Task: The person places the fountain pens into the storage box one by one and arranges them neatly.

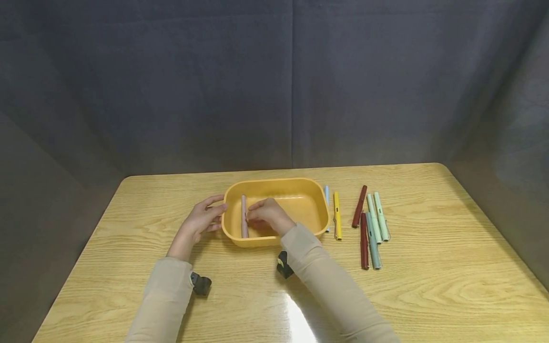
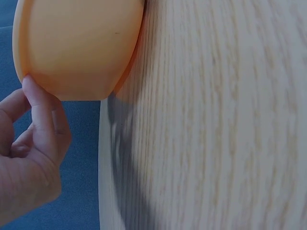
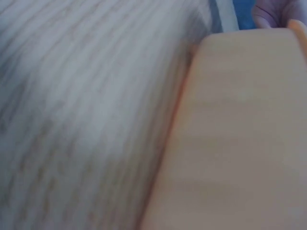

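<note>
A yellow-orange rectangular box [image 1: 300,238] sits on the wooden table. Inside it, near the left end, a pale pink pen [image 1: 244,224] lies lengthwise from front to back. My right hand [image 1: 270,214] reaches into the box with loosely bent fingers, its fingertips close beside the pen; whether they touch it is unclear. At the box's left end my left hand [image 1: 201,221] rests on the rim, thumb at the edge and fingers spread along the outside. The left wrist view shows fingertips of that hand [image 2: 38,139] touching the rim. Only the box's outer wall [image 3: 235,134] shows large in the right wrist view.
Right of the box lie a light blue pen [image 1: 327,195], partly hidden by the rim, and a yellow pen [image 1: 337,214]. Farther right is a loose group with dark red pens [image 1: 364,240], pale green pens [image 1: 381,214] and a grey-green pen [image 1: 373,243]. Dark curtains [image 1: 206,95] surround the table.
</note>
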